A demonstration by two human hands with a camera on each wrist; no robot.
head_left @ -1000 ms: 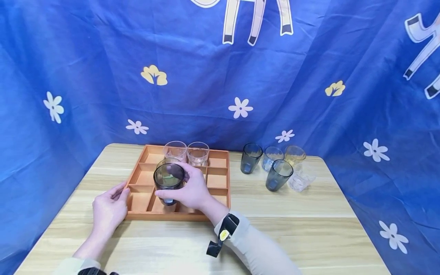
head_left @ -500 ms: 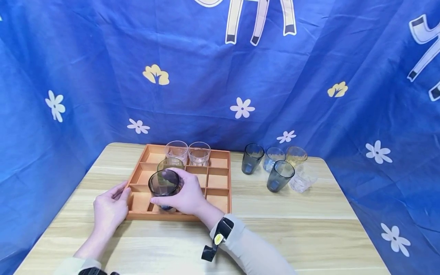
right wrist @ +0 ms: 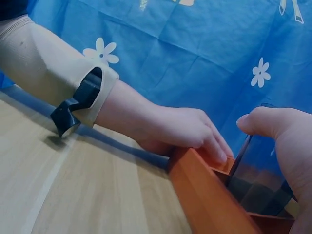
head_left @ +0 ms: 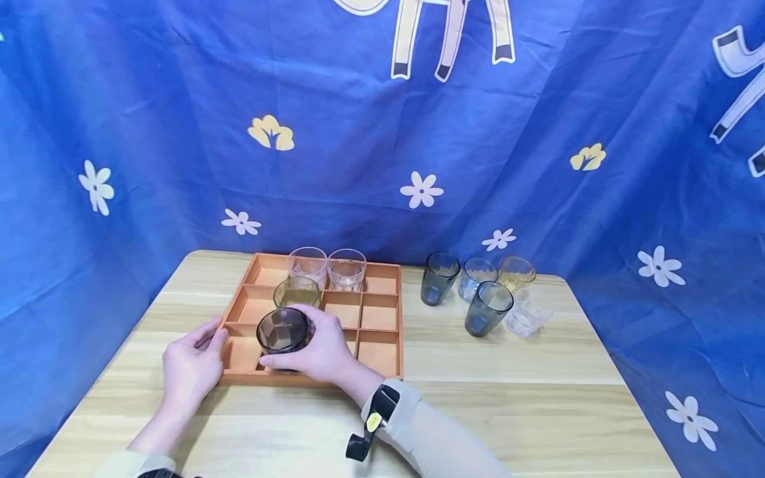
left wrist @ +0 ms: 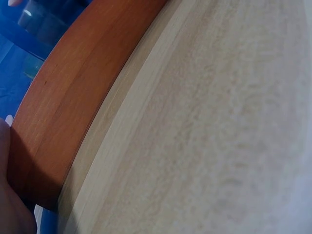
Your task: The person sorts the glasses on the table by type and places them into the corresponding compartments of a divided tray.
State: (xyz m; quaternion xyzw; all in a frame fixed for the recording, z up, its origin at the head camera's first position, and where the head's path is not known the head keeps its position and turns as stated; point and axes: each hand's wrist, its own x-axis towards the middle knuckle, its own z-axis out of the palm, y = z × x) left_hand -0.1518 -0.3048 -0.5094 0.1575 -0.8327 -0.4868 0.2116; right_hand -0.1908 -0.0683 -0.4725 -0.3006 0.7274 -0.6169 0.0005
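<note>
In the head view my right hand point(head_left: 325, 346) grips a dark grey tumbler point(head_left: 281, 326). The tumbler stands upright in a front-row compartment of the divided wooden tray point(head_left: 401, 312), second from the left; its base is hidden behind the hand and tray front. My left hand point(head_left: 192, 362) holds the tray's left wall near the front corner, fingers over the edge, as the right wrist view also shows. Directly behind the tumbler sits a yellowish glass point(head_left: 296, 291) in the middle row. Two clear glasses, one left point(head_left: 307, 265) and one right point(head_left: 346, 271), occupy back-row compartments.
Right of the tray stand two dark tumblers, one behind point(head_left: 439, 279) and one in front point(head_left: 487, 311), with a bluish glass point(head_left: 477, 279) and an amber glass point(head_left: 517, 272). A clear faceted glass point(head_left: 526, 320) is beside them. A blue curtain point(head_left: 335, 166) hangs behind the table.
My right hand has brought the dark tumbler toward me and down, from over the tray's middle into the front-row compartment. The yellowish glass now shows more fully. My left hand stays on the tray.
</note>
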